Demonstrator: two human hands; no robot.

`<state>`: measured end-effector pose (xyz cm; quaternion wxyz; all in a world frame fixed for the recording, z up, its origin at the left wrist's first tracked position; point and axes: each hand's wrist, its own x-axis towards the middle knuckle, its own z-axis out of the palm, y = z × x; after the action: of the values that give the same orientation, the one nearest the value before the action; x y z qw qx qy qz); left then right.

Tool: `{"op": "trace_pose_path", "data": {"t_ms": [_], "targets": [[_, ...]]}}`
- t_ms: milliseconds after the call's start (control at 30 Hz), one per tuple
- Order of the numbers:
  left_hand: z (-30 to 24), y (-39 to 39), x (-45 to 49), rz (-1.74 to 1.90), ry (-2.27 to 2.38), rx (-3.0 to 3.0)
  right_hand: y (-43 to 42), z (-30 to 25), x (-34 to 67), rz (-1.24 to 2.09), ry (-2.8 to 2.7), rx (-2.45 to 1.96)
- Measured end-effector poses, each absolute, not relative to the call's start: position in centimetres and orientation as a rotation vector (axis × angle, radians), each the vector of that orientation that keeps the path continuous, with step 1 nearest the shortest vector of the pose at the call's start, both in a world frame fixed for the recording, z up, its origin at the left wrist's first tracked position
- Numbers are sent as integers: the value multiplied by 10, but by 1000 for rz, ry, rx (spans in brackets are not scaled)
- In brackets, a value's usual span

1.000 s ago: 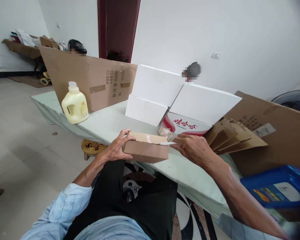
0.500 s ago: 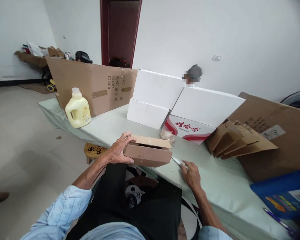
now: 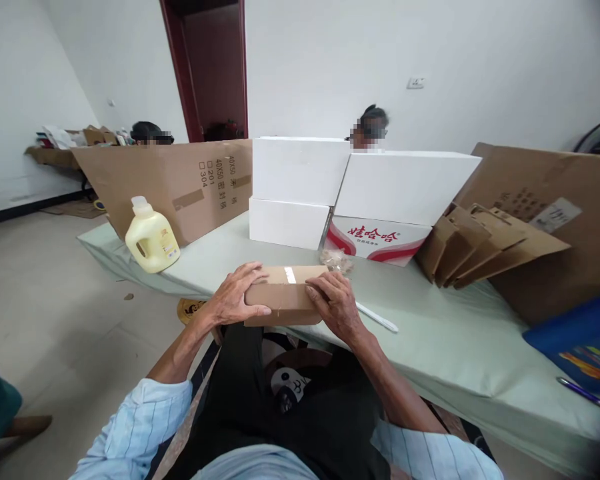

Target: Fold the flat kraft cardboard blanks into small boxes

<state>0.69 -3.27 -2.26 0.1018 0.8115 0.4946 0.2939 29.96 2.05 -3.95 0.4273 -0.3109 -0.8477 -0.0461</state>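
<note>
A small brown cardboard box (image 3: pixel 283 301) with a strip of clear tape on top sits at the near edge of the pale green table (image 3: pixel 430 327). My left hand (image 3: pixel 235 298) grips its left end, fingers curled over the top. My right hand (image 3: pixel 336 307) is wrapped round its right end. A white knife-like tool (image 3: pixel 377 317) lies on the table just right of my right hand. A small crumpled plastic bag (image 3: pixel 336 261) lies behind the box.
White foam boxes (image 3: pixel 330 180) and a red-and-white carton (image 3: pixel 375 239) stand behind. Large cardboard sheets (image 3: pixel 170 180) lean at left and right, folded cartons (image 3: pixel 480 243) at right. A yellow jug (image 3: pixel 151 236), a blue item (image 3: pixel 580 337) and a pen (image 3: pixel 585 395) lie on the table. Two people sit behind the boxes.
My right hand laid the white tool down on the table, then came back and closed on the box's right end. The raised lid flap is now pressed flat.
</note>
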Motion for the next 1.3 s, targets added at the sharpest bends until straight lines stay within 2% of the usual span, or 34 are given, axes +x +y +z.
{"op": "trace_pose_path", "data": {"t_ms": [333, 633, 933, 1300], "targets": [[4, -27, 39, 847, 1362, 2660, 23, -43, 292, 85, -2062, -754], [5, -15, 64, 825, 1491, 2635, 22, -40, 282, 109, -2081, -823], [0, -14, 74, 1009, 1506, 2436, 21, -43, 277, 115, -2052, -841], [-15, -19, 75, 1047, 1526, 2847, 22, -45, 276, 130, -2038, -822]]}}
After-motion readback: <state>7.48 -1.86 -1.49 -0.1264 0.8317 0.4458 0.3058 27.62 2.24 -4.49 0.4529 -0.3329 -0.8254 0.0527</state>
